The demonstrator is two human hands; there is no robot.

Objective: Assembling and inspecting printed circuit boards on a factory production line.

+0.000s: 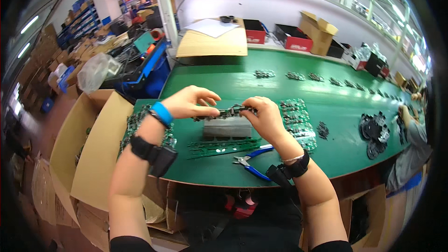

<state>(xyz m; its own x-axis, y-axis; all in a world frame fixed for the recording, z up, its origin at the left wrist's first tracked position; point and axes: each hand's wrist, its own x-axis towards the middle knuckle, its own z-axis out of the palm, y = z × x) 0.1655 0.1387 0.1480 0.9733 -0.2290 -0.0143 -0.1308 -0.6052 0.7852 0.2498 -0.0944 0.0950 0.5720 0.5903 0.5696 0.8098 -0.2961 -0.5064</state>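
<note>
Over the metal block [227, 129], near the table's front, both hands grasp one dark strip [229, 112]: the left hand [193, 103] has its thumb laid on the left part with the fingers curved above, and the right hand [263, 114] pinches the right end between thumb and fingers. Whether the strip touches the block is hard to tell from this angle. The table [224, 84] has its front edge just beyond the lower handle of the pliers [254, 163], so room is tight there; green strips [224, 148] lie between block and pliers, crowding the near side. Left and right, the hands are bounded by the left boards [135, 123] and the right boards [298, 123], while behind them a broad stretch of tabletop runs back to a row of stacks [264, 73]. A carton [98, 144] stands hard by the table's left side, its tall flaps of plain brown board. The block is grey, smooth and straight-sided; the held strip is knobbly and uneven, the green strips thin and long. The pliers have bare metal noses and smooth blue handles, spread apart. Beyond the right boards sit a heap of tiny black bits [322, 130] and a larger pile of dark, ragged-edged pieces [374, 133], near a co-worker's arm [410, 123]. At the back, a flat cardboard sheet [212, 46] bears a smooth white sheet [212, 27].
</note>
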